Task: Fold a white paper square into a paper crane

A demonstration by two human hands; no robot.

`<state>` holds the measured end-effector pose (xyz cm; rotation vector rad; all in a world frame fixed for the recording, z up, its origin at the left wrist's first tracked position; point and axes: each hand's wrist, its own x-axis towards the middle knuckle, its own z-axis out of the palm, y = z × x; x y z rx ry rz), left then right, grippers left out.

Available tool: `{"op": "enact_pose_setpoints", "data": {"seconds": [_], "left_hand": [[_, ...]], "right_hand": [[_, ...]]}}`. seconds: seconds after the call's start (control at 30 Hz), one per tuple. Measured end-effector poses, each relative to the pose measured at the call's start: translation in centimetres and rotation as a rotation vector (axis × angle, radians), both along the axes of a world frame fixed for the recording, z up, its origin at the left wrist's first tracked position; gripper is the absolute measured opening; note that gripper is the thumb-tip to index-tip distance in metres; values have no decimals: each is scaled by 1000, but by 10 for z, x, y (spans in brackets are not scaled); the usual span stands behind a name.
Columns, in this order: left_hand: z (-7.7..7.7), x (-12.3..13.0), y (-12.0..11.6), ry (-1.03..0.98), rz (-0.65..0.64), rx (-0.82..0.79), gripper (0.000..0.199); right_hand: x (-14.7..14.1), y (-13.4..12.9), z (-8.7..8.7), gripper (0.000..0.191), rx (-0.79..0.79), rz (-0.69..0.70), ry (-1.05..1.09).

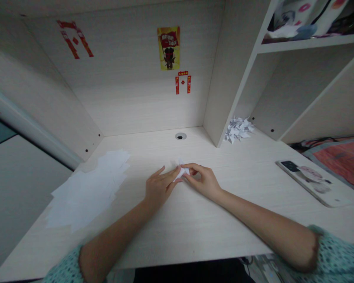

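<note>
A small folded piece of white paper (180, 173) is held between both hands just above the middle of the desk. My left hand (161, 184) grips its left side, thumb below and fingers on top. From the right, my right hand (203, 180) pinches the other end between thumb and forefinger. Fingers cover much of the paper, so its exact shape is hard to make out. To the left lies a spread pile of flat white paper sheets (90, 188). A heap of small folded white paper pieces (238, 129) sits at the back right, beside the shelf divider.
A phone in a patterned case (311, 182) lies on the right of the pale desk (171, 239). The upright divider (228, 78) stands behind my right hand. A round cable hole (181, 136) is at the back. Red cloth (342, 161) lies at the far right.
</note>
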<state>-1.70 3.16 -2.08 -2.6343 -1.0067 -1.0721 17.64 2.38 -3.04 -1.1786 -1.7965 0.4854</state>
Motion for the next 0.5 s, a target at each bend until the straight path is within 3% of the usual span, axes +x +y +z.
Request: {"op": "enact_pose_setpoints", "data": {"seconds": [0.5], "left_hand": [[1, 2, -2, -8, -25, -3, 35]], "right_hand": [[-1, -2, 1, 22, -18, 23, 5]]}}
